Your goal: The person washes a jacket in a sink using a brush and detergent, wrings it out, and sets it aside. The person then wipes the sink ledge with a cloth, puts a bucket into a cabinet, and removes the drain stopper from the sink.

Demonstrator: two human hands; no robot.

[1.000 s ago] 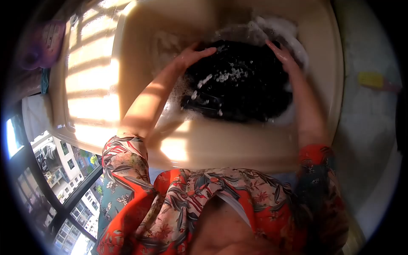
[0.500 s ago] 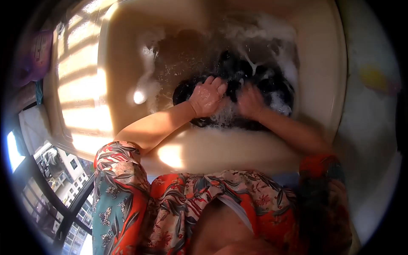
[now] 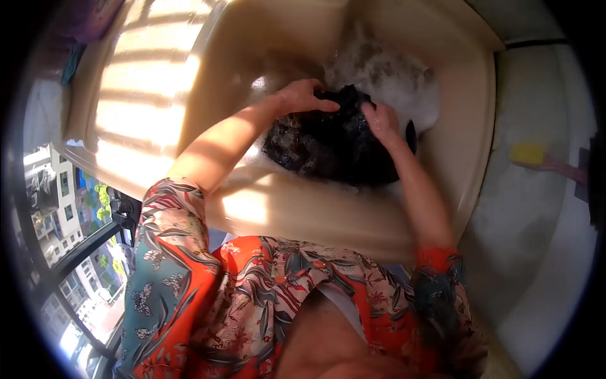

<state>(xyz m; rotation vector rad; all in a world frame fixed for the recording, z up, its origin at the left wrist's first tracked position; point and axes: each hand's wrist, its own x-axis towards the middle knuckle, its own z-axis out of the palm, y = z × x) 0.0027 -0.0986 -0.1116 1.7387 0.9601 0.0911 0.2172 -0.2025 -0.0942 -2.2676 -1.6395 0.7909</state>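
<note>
A wet black cloth [image 3: 338,148] lies bunched in soapy water in a beige washing basin [image 3: 303,211]. On its far left edge is my left hand [image 3: 302,96], with the thumb and fingers closing around a fold. My right hand [image 3: 383,121] grips the cloth's upper right part, its fingertips partly hidden by the fabric and slightly blurred. Between both hands a piece of the cloth is raised above the water. White suds [image 3: 394,82] float behind and to the right of it.
A sunlit ribbed ledge [image 3: 142,95] adjoins the basin on the left. At the right, a yellow-headed brush [image 3: 529,154] with a pink handle rests on a pale surface. A window [image 3: 76,252] is at lower left, and a purple item [image 3: 95,16] at upper left.
My hands have moved from pressing down in the water to holding the cloth's far part, both farther from me. The cloth has risen and bunched together. The view has turned slightly.
</note>
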